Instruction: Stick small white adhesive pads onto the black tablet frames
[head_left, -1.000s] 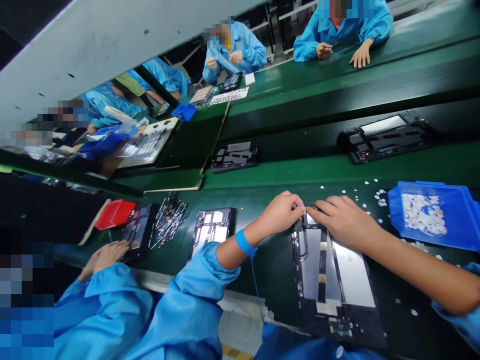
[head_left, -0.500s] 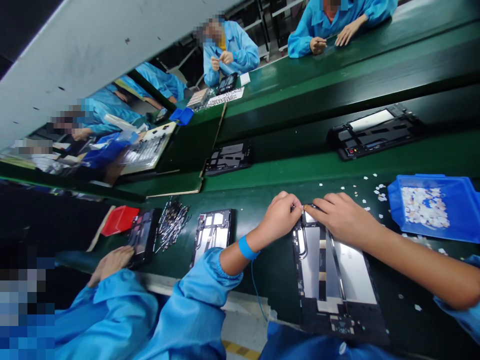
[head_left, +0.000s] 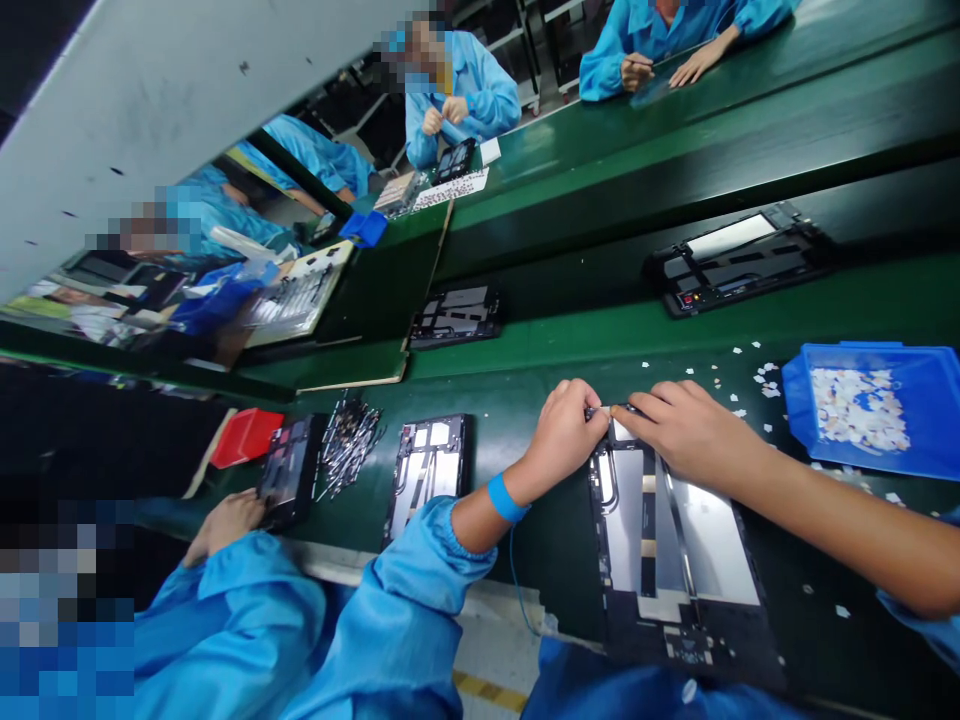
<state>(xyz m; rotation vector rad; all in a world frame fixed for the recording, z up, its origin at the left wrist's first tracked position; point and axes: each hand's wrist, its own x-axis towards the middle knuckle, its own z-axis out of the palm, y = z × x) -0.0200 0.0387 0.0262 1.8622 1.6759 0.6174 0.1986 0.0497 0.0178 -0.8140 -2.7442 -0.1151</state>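
An opened tablet (head_left: 622, 530) lies in front of me, its silver inner panels, dark strips and cables exposed. At its far left corner my left hand (head_left: 564, 432) is closed in a pinch, wearing a blue wristband (head_left: 507, 497) with a thin cord. A small pale bit shows at those fingertips, too tiny to name. My right hand (head_left: 679, 425) rests over the tablet's far edge, fingers bent together, the index fingertip almost meeting the left fingertips. Its thumb is hidden, as is whatever it grips.
A blue bin (head_left: 926, 410) of white scraps stands at right, with loose scraps (head_left: 765, 380) beside it. Left of me lie another opened tablet (head_left: 427, 460), a pile of thin strips (head_left: 351, 445), a red tray (head_left: 247, 437) and a co-worker's hand (head_left: 229, 522). More tablets (head_left: 742, 255) sit beyond.
The view has shifted slightly. Both my hands stay at the tablet's far corner, fingertips still close together, with only slight movement.
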